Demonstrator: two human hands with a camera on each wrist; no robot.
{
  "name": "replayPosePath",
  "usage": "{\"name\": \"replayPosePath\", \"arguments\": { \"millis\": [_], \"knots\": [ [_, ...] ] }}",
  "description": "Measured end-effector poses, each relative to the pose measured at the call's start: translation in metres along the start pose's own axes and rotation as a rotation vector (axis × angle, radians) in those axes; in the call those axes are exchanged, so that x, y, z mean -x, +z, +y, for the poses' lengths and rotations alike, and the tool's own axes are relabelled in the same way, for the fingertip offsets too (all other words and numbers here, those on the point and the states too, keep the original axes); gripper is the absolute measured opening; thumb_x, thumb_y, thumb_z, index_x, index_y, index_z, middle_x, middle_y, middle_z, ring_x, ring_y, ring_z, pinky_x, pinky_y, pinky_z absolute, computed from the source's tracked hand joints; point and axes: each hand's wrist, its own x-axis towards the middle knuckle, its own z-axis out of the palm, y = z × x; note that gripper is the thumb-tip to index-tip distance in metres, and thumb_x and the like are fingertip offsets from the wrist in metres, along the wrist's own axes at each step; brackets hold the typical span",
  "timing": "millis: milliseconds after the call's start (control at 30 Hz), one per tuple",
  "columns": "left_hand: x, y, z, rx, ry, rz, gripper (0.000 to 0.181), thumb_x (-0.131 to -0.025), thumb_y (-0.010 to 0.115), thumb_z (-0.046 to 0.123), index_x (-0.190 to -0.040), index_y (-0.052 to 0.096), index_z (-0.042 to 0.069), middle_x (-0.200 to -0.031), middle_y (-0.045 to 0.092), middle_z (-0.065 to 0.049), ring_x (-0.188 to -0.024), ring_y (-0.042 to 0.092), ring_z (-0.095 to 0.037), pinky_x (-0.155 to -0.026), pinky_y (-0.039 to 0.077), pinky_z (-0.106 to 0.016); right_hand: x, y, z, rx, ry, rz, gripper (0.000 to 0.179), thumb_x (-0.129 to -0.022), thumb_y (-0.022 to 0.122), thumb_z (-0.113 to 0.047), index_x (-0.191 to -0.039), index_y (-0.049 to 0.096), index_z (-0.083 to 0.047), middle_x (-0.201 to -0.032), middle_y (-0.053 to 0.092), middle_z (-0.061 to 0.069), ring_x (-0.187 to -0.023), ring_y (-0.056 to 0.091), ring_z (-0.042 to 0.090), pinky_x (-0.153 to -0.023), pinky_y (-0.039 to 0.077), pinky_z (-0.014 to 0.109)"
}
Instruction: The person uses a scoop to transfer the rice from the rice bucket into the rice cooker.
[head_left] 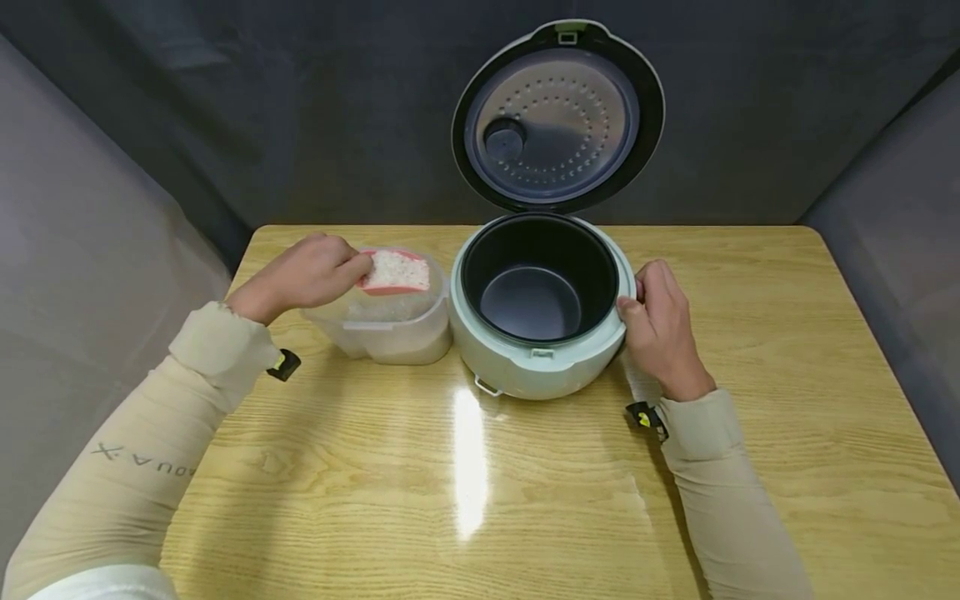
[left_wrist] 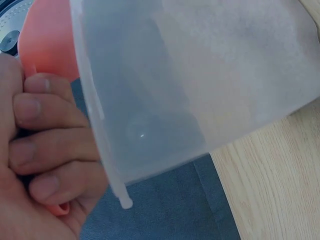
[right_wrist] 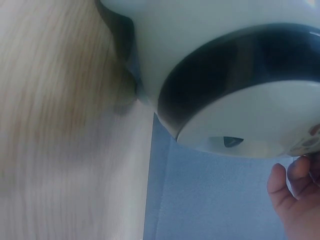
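My left hand [head_left: 311,271] grips the handle of a pink scoop [left_wrist: 49,40], its fingers curled round it. White grains, looking like rice [head_left: 401,271], heap in the scoop, which is at the top of a translucent plastic container [head_left: 397,337]. More grains lie inside that container. To its right stands a pale green rice cooker [head_left: 517,371] with its lid [head_left: 555,125] raised and a dark, bare inner pot [head_left: 532,300]. My right hand [head_left: 660,325] holds the cooker's right side, thumb at the rim; in the right wrist view its fingertips [right_wrist: 277,180] meet the cooker's edge.
The wooden table [head_left: 420,492] ends just behind the cooker, at a dark cloth backdrop [head_left: 337,108]. Grey cloth walls [head_left: 82,167] rise on both sides. The container stands close against the cooker. A small wire catch [head_left: 487,387] juts from the cooker's lower front.
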Motion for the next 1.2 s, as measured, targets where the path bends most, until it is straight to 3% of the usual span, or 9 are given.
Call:
{"name": "replayPosePath", "arguments": {
  "millis": [367, 733, 1033, 1200],
  "knots": [
    [-0.003, 0.001, 0.006, 0.001, 0.002, 0.001, 0.044, -0.102, 0.04, 0.027, -0.069, 0.066, 0.013, -0.06, 0.045, 0.002, -0.057, 0.037, -0.016, -0.062, 0.034, -0.033, 0.004, 0.002, 0.001, -0.008, -0.015, 0.006, 0.021, -0.085, 0.044, -0.02, -0.083, 0.041, 0.0, -0.081, 0.038, 0.014, -0.073, 0.03, 0.015, -0.068, 0.025, 0.027],
    [-0.012, -0.003, 0.019, 0.02, 0.078, 0.014, 0.045, -0.1, 0.041, 0.023, -0.056, 0.048, 0.017, -0.055, 0.03, 0.006, -0.051, 0.021, -0.013, -0.054, 0.023, -0.028, 0.003, 0.002, 0.002, -0.012, -0.017, 0.01, 0.02, -0.086, 0.043, -0.021, -0.082, 0.041, -0.001, -0.08, 0.038, 0.013, -0.072, 0.029, 0.015, -0.067, 0.025, 0.027],
    [-0.023, -0.011, 0.036, -0.004, 0.12, 0.027, 0.045, -0.1, 0.042, 0.022, -0.055, 0.046, 0.017, -0.054, 0.03, 0.006, -0.051, 0.024, -0.014, -0.054, 0.024, -0.029, 0.002, 0.002, 0.004, -0.013, -0.018, 0.008, 0.019, -0.085, 0.043, -0.02, -0.083, 0.041, -0.001, -0.081, 0.037, 0.013, -0.073, 0.029, 0.014, -0.067, 0.025, 0.027],
    [-0.029, -0.012, 0.045, -0.011, 0.123, 0.022, 0.045, -0.101, 0.04, 0.022, -0.059, 0.054, 0.015, -0.053, 0.034, 0.006, -0.051, 0.028, -0.015, -0.054, 0.025, -0.03, 0.001, 0.001, 0.003, -0.008, -0.011, 0.006, 0.018, -0.084, 0.043, -0.019, -0.083, 0.041, -0.001, -0.081, 0.038, 0.013, -0.072, 0.029, 0.014, -0.067, 0.025, 0.027]
  ]
}}
